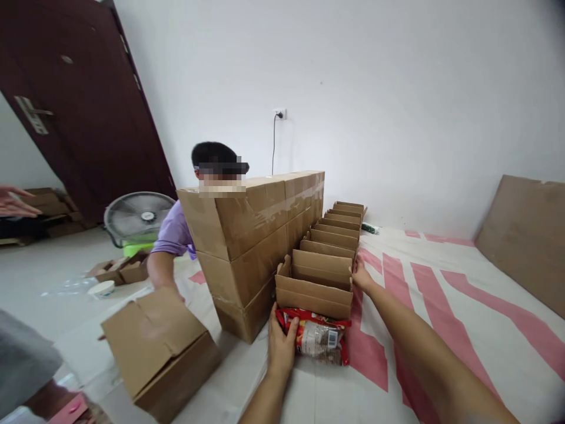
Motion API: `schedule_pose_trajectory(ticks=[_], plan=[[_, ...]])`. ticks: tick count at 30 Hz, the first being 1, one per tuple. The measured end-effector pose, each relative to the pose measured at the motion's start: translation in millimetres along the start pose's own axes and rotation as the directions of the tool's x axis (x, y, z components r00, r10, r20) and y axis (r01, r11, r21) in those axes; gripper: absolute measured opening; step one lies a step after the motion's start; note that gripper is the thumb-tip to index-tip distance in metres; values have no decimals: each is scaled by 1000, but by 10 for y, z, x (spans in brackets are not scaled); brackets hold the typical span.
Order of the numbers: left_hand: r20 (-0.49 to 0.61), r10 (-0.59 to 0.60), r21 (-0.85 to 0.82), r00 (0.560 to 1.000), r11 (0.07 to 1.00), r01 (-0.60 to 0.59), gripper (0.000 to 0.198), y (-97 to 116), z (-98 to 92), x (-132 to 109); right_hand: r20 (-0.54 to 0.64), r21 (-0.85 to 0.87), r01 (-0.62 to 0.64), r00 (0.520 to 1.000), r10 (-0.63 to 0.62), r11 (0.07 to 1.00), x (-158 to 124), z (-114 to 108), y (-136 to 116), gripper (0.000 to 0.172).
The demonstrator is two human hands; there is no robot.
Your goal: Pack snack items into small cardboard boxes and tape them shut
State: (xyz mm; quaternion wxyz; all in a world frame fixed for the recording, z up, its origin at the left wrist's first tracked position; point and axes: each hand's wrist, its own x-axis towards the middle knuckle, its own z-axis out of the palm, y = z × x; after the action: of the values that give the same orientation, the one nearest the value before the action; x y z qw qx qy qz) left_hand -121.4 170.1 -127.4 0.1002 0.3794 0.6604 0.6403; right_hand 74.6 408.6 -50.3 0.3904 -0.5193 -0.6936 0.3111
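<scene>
A red and clear printed food packet (324,338) lies on its side against the front of the nearest small open cardboard box (313,292). My left hand (282,340) grips the left end of this packet, thumb across its front and fingers round the far side. My right hand (362,275) holds the right end of the same box, fingers curled against its back corner and partly hidden. Behind that box, several more open cardboard boxes (335,237) stand in a row running toward the wall.
Sealed cartons (251,235) are stacked along the row's left side. A co-worker in a purple shirt (174,232) reaches to a brown carton (156,341). A fan (141,218) stands near the door. A large cardboard sheet (525,235) leans at right. A dark green packet (369,229) lies beyond the row.
</scene>
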Motion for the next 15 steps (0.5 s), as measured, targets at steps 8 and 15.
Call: schedule_pose_trajectory(ticks=[8,15], plan=[[74,10,-49,997,999,-6,71,-93,18,-12,48,-101,-95,994,100,990,84,-13,-2,34],[71,68,-55,995,996,-64,77,-115,33,-24,28,0,-78,997,78,997,-340,-194,103,31]])
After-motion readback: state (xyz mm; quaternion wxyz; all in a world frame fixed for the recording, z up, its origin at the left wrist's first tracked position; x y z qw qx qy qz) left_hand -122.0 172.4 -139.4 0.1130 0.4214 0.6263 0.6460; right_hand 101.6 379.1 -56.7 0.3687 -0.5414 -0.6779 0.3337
